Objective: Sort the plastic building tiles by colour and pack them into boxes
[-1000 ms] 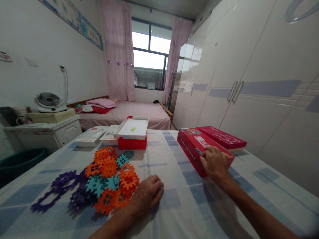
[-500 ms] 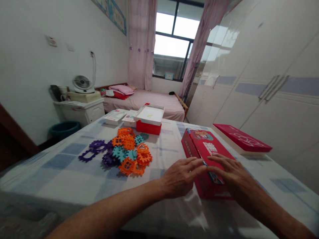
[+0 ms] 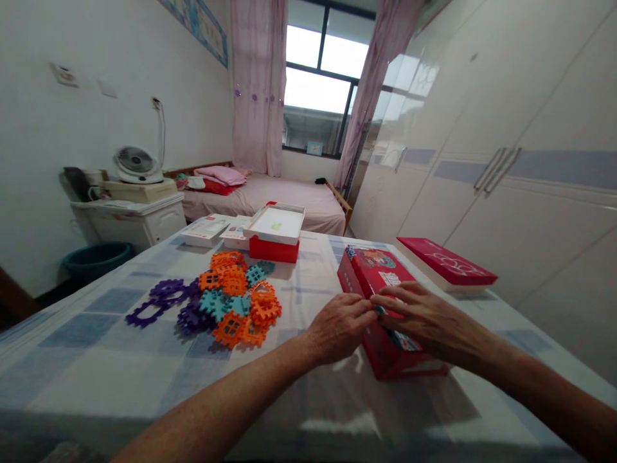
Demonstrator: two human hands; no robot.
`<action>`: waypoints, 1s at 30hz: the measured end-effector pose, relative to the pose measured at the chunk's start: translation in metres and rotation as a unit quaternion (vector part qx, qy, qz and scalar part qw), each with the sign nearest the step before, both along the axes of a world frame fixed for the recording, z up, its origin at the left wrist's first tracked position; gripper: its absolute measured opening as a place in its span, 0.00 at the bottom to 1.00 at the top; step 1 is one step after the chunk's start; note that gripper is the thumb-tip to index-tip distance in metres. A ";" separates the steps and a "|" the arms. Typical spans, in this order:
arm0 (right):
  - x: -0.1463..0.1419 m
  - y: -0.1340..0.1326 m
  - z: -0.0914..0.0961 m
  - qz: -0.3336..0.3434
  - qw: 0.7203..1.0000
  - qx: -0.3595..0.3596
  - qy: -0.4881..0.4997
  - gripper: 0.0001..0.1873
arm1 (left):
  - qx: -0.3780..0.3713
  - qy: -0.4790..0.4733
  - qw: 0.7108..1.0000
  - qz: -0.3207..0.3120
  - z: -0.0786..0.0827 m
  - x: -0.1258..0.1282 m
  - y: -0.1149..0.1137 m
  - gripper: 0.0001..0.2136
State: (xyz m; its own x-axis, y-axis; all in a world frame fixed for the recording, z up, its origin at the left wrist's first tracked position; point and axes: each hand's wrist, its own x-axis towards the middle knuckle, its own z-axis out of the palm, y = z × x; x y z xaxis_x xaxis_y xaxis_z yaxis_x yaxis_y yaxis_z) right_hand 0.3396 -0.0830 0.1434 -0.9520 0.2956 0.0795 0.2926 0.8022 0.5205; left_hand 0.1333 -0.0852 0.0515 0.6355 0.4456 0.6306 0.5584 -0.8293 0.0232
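Left hand [image 3: 340, 325] presses curled fingertips against the red box [image 3: 378, 273]; whether they pinch cannot be told. Right hand [image 3: 424, 318] lies flat, unclosed, on its lid. Plastic tiles [image 3: 231, 299] lie further left.

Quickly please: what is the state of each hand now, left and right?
Left hand: fingers curled against the edge of the red box; a grip cannot be told.
Right hand: open, lying flat on top of the red box.

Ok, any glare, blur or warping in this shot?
Head view: window blown out white; glare on the wardrobe and the table near edge; wide lens bends the wardrobe's lines; left hand, right hand and box fairly sharp.
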 end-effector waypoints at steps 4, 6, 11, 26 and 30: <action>0.025 0.011 0.011 -0.039 0.999 -0.022 0.024 0.15 | -0.031 0.014 0.999 0.010 0.005 -0.006 0.002 0.08; 0.037 0.013 0.010 -0.102 0.990 -0.036 0.092 0.18 | -0.048 0.016 0.999 0.010 0.008 -0.008 0.002 0.08; 0.023 -0.002 -0.004 -0.239 0.939 -0.119 0.219 0.23 | -0.056 0.033 0.997 0.047 0.012 -0.002 -0.003 0.08; 0.051 -0.015 -0.006 -0.402 0.770 -0.064 0.492 0.19 | -0.099 0.004 0.994 0.050 0.014 0.007 -0.007 0.09; 0.079 -0.014 -0.039 -0.498 0.561 -0.148 0.644 0.17 | -0.079 -0.026 0.995 0.046 0.005 0.006 -0.010 0.09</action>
State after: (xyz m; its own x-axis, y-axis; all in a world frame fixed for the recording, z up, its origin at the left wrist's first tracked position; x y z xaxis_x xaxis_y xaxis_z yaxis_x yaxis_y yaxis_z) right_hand 0.4184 -0.0974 0.1044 0.4886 0.8119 0.3196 0.6534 -0.0977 -0.7506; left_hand 0.1395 -0.0952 0.0561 0.5552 0.5971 0.5790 0.6271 -0.7578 0.1802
